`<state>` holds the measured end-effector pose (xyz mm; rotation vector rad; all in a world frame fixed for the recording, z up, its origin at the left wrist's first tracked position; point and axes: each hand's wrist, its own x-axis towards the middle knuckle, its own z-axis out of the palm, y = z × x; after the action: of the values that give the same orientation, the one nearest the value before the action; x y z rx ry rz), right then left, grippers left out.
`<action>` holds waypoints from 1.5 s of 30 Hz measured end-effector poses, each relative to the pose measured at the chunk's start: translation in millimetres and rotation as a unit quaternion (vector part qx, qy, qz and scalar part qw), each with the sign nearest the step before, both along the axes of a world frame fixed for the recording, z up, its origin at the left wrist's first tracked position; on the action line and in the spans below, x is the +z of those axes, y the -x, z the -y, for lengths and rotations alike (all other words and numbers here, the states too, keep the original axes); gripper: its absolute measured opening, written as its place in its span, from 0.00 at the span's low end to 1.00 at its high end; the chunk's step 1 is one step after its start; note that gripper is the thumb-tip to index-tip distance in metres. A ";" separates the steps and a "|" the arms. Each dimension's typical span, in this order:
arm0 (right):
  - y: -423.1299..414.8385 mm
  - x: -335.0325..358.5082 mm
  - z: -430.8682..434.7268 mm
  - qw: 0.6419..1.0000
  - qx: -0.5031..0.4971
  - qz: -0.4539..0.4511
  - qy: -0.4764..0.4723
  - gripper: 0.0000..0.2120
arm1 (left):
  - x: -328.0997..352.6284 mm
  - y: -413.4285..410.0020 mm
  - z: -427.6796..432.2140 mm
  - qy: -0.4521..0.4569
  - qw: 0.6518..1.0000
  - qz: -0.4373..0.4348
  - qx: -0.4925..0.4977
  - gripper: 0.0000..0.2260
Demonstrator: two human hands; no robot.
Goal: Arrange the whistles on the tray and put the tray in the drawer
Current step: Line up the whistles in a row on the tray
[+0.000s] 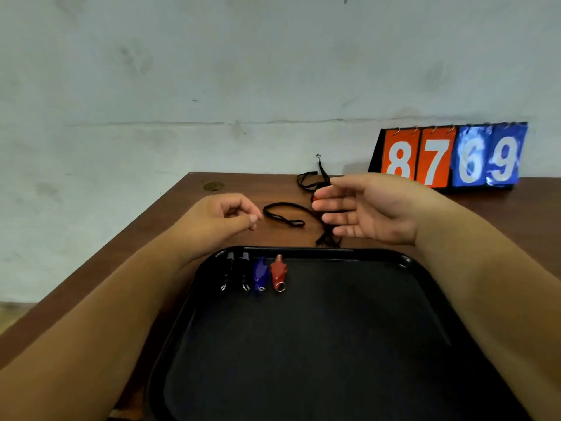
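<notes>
Four whistles (260, 274) in row, tray (383, 257) far-left corner, long axes near-far, mouthpieces toward far rim. Left hand (223, 218) loosely curled, empty. Right hand (373, 208) fingers straight, over cords (285, 214).

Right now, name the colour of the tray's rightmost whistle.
The whistle is red; head view.
</notes>
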<state>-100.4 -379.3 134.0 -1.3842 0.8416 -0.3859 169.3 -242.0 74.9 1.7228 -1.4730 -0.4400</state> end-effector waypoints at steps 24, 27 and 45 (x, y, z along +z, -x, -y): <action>53.3 -81.6 104.9 0.866 -0.062 -0.175 0.464 0.17 | 33.4 75.3 175.7 -0.105 0.984 0.139 0.041 0.08; 50.1 -88.0 111.7 0.866 -0.062 -0.189 0.458 0.18 | 26.6 73.2 195.3 -0.104 0.985 0.132 0.048 0.07; 51.2 -91.6 120.6 0.881 -0.104 -0.176 0.426 0.07 | 18.2 72.1 202.1 -0.163 0.981 0.077 0.073 0.13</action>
<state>-151.5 -500.0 42.5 -2.2360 1.1974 -0.7421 97.2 -444.1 93.1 2.1518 -1.4279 -0.5000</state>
